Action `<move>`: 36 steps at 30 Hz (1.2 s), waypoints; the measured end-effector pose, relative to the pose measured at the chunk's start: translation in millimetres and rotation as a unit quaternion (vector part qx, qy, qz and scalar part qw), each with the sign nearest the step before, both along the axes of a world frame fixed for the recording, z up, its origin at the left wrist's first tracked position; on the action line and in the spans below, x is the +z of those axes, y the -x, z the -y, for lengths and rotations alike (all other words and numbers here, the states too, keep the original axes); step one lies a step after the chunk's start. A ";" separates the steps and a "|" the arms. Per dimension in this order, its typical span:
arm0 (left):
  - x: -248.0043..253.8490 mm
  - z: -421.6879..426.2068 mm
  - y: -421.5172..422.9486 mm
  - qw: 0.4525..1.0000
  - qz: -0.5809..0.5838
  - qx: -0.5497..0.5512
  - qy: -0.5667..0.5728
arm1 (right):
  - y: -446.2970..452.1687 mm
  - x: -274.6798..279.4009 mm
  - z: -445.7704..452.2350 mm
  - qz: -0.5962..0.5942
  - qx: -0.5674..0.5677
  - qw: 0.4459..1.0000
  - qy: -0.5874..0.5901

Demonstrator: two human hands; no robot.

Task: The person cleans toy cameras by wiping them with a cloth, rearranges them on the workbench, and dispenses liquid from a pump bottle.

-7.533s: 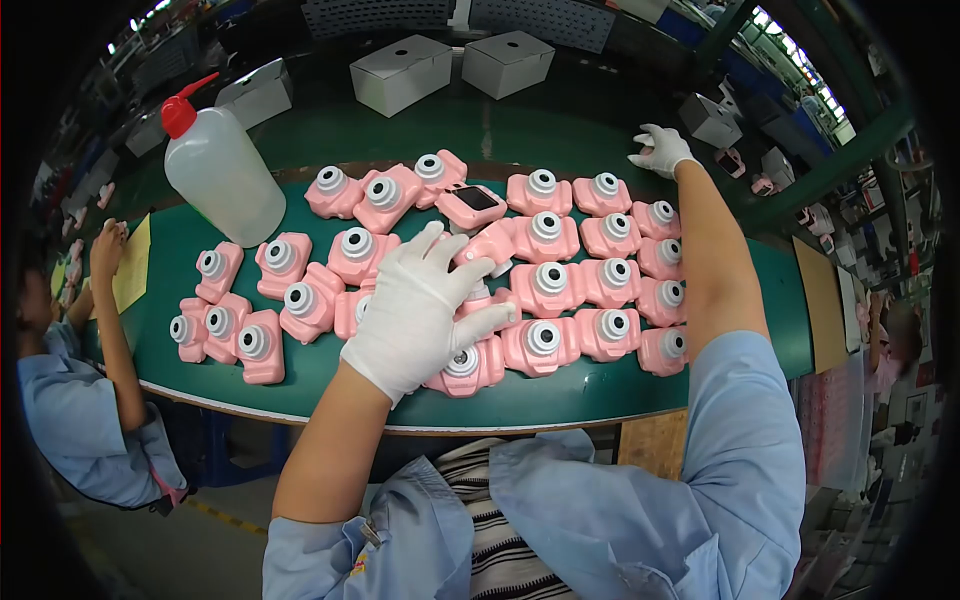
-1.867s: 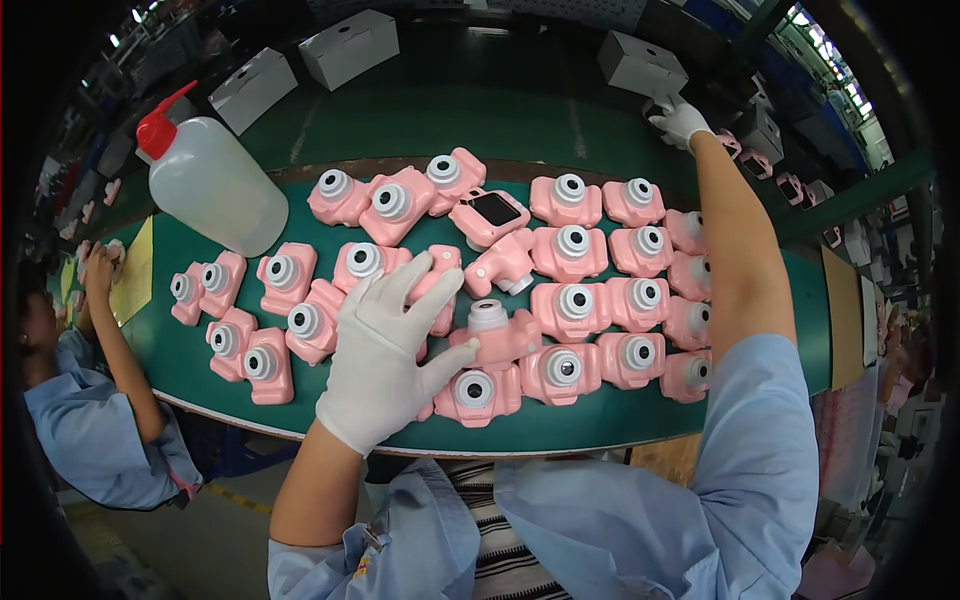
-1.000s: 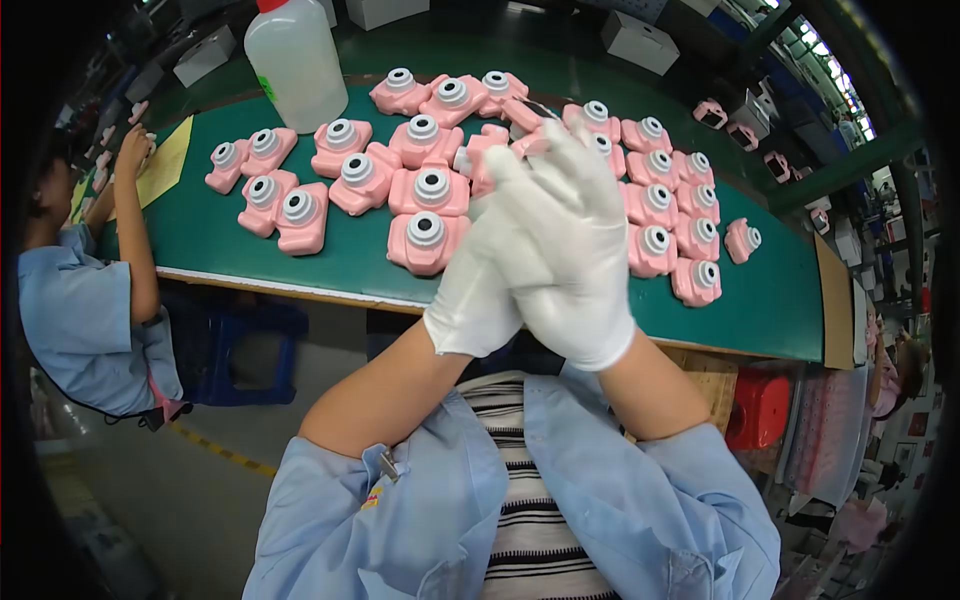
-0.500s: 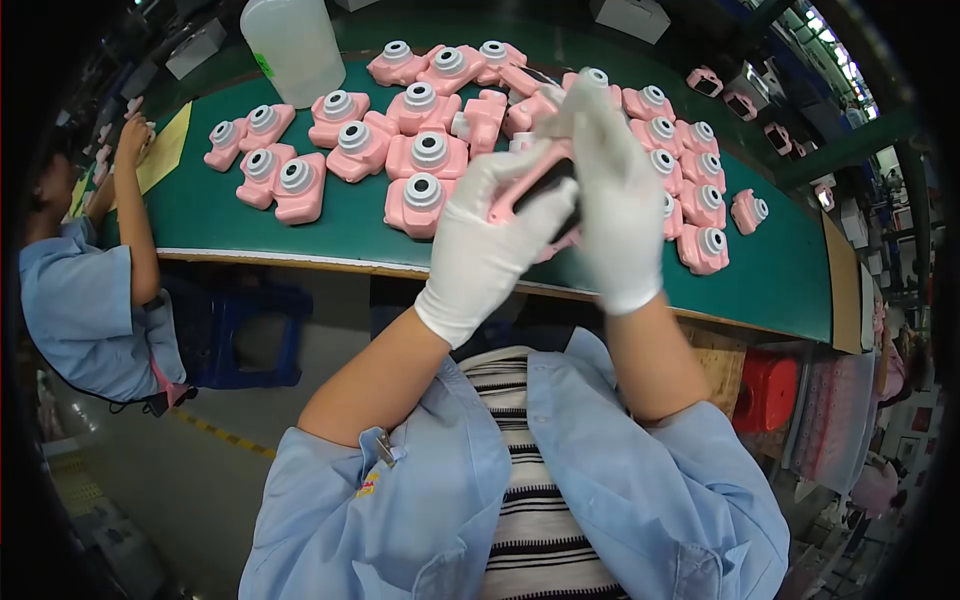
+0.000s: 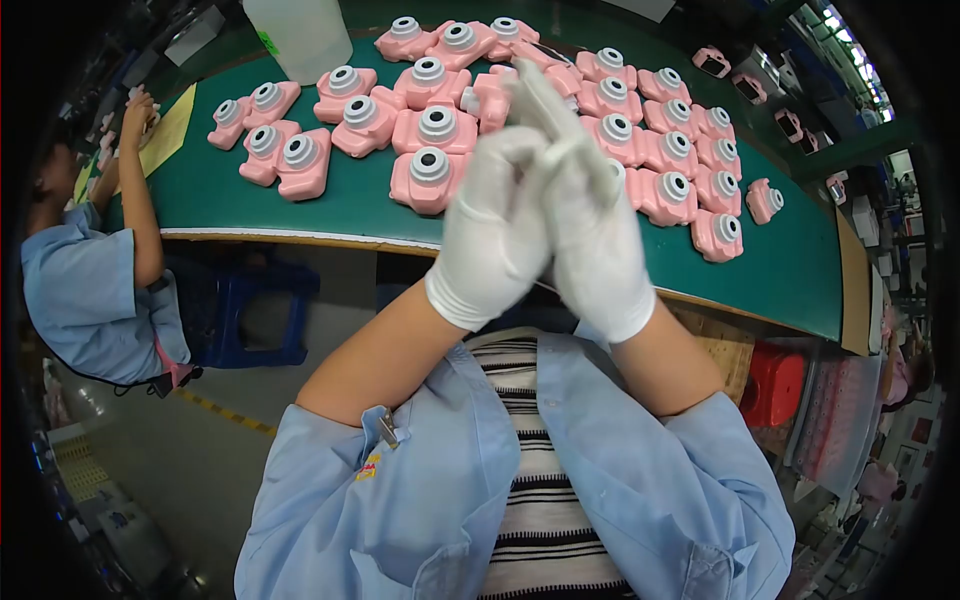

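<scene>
My left hand (image 5: 492, 215), in a white glove, is curled closed in front of my chest, just past the table edge. Against it lies my right hand (image 5: 600, 240), also gloved, its long fingers stretched up and leaning left across the left hand's fingertips. The two hands touch and overlap. No pink shows between them, so whatever the left fingers grip is hidden. Right behind the hands stand pink toy cameras with white lens rings, such as one toy camera (image 5: 428, 180) left of them and another toy camera (image 5: 668, 197) to their right.
The green table (image 5: 370, 205) carries several more pink cameras. A translucent white jug (image 5: 300, 40) stands at the back left. A co-worker in a blue shirt (image 5: 95, 290) sits at the left by a blue stool (image 5: 255, 315). A red stool (image 5: 770, 385) is at the right.
Half a second ago my left hand held a pink camera with a dark screen; it no longer shows. My hands have come together, and the view has shifted slightly.
</scene>
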State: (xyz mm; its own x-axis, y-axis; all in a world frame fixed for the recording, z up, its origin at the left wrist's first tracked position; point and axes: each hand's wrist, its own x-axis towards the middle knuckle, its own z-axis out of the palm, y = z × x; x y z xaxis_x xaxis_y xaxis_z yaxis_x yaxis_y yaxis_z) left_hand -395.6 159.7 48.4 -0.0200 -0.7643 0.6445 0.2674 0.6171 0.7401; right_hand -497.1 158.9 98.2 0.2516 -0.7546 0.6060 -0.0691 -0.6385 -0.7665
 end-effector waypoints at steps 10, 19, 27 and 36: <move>27.5 18.9 -42.7 0.967 -0.075 0.210 -0.125 | 3.9 -32.0 1.6 -0.203 -0.036 0.955 0.212; 40.7 79.4 -194.2 0.915 0.050 0.337 -0.218 | 99.2 -17.5 17.7 -0.149 -0.135 0.977 0.071; -14.3 65.4 -292.1 0.808 0.302 0.486 -0.140 | 132.9 -20.3 24.7 -0.166 -0.280 0.944 0.059; -42.8 52.9 -290.6 0.730 0.500 0.465 -0.041 | 125.4 -2.4 44.8 -0.282 -0.217 0.932 0.070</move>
